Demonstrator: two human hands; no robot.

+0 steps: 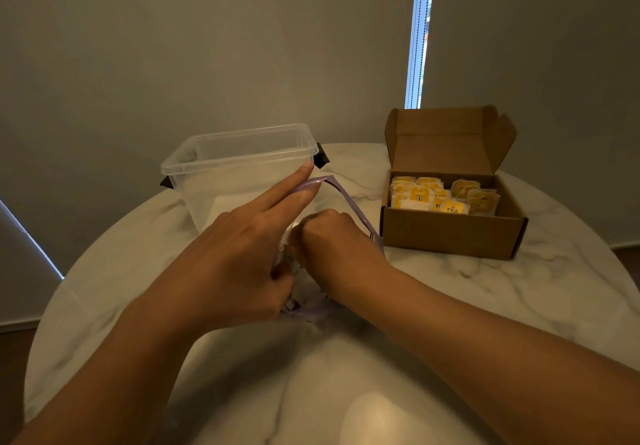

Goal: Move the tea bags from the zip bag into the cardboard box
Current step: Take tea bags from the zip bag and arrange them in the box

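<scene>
A clear zip bag (pixel 349 207) with a purple rim stands open in the middle of the round marble table. My left hand (pixel 249 247) holds its near rim, with two fingers stretched straight along the mouth and the thumb pinching the plastic below. My right hand (pixel 332 240) reaches down into the bag with curled fingers; what they hold is hidden. To the right sits the open cardboard box (pixel 450 233), lid flap up, with several yellow-tagged tea bags (pixel 426 199) lying inside.
A clear plastic tub (pixel 239 164) with black side clips stands just behind the zip bag. The marble table (pixel 485 289) has a curved edge on all sides. A wall and blinds rise close behind it.
</scene>
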